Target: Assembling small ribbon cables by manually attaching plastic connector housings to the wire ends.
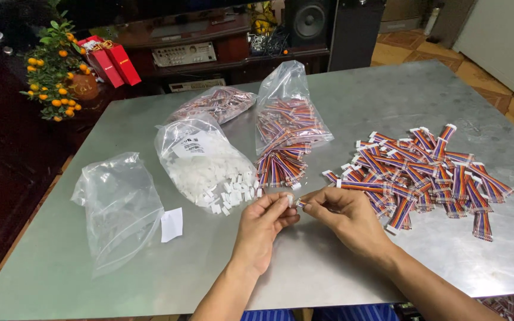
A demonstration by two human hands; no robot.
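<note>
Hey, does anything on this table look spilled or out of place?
Yes: small white connectors have spilled from the open bag onto the metal table, near the left hand. A loose paper slip lies beside the empty bag.

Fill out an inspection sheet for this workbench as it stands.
Surface: grey metal table, scuffed.
Job's things: small white connector at left fingertips; ribbon cable end pinched by right hand.
Clutter: empty clear bag, paper slip, bag of white connectors, two bags of cables.
Grippers: left hand and right hand meet fingertip to fingertip.
Cables: loose pile of rainbow ribbon cables.
Surroundings: potted orange tree, speaker, red boxes.
</note>
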